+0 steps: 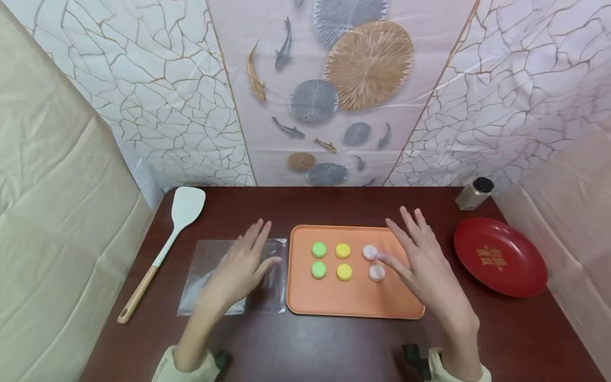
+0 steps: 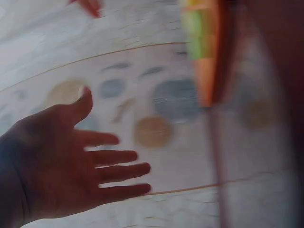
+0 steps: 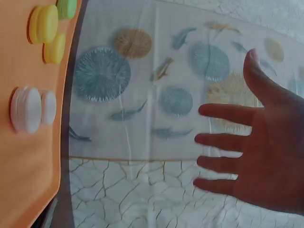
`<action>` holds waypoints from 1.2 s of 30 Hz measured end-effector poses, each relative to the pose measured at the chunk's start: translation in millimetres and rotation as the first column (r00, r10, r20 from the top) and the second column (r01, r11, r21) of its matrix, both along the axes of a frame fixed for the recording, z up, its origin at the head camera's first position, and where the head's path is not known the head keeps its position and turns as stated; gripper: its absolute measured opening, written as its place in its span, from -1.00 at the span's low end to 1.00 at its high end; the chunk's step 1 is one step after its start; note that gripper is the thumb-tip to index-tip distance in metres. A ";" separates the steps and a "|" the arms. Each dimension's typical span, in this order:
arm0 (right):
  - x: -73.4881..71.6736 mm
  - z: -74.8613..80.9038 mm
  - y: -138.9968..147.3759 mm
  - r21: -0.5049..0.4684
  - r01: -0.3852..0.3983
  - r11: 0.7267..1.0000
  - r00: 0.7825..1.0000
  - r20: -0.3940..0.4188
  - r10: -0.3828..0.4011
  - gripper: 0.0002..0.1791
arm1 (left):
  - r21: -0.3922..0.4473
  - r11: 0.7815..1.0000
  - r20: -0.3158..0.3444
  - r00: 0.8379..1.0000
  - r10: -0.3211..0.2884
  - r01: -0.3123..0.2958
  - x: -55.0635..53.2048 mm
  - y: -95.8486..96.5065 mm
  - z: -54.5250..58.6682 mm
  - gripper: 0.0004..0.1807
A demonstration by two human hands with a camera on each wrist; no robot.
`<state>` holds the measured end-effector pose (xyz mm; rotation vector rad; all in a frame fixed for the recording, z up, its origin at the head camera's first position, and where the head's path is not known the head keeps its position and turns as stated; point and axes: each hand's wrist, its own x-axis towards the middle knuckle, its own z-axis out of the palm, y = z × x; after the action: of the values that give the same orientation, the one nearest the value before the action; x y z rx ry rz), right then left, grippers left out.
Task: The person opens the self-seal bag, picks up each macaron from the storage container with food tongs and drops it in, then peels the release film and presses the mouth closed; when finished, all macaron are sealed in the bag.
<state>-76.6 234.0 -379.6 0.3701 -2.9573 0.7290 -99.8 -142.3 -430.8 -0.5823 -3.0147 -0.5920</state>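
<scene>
Presently, the left hand is raised above the clear bag and the right hand above the right side of the orange tray, both empty, fingers apart. Six macarons lie flat on the tray in green, yellow and white pairs. Judged light and fragile, they are best pinched gently at the rim; the bag appears thin, limp and slippery, best held by its edge.

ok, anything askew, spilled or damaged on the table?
Nothing stands out. The six macarons sit in same-colour pairs on the orange tray, with no visible spill or damage. The left hand partly covers the clear plastic bag, so its condition there can't be told.
</scene>
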 end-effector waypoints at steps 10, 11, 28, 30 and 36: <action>26.0 -49.3 65.8 0.194 0.090 0.977 0.995 0.024 -0.096 -0.42 | 0.035 0.999 -0.247 0.968 0.044 -0.037 28.5 -4.2 -75.7 -0.42; 27.7 -53.7 72.9 0.216 0.091 0.972 0.993 0.050 -0.104 -0.43 | 0.038 0.999 -0.257 0.965 0.043 -0.035 27.5 -5.2 -85.7 -0.39; 36.1 -75.9 107.5 0.309 0.069 0.948 0.883 0.424 -0.203 -0.20 | -0.104 0.964 -0.218 0.951 0.219 -0.245 33.8 35.4 -85.9 -0.47; 35.0 -77.0 106.7 0.312 0.081 0.947 0.872 0.438 -0.219 -0.16 | -0.110 0.963 -0.219 0.951 0.217 -0.246 33.2 36.5 -84.7 -0.58; 33.3 -81.8 104.7 0.301 0.102 0.948 0.849 0.470 -0.241 -0.08 | -0.196 0.948 -0.354 0.919 0.172 -0.252 35.0 33.3 -87.9 -0.67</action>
<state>-43.3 338.8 -461.4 -0.1049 -3.5329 0.4572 -64.9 -109.0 -518.7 -0.3093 -2.7848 -0.1043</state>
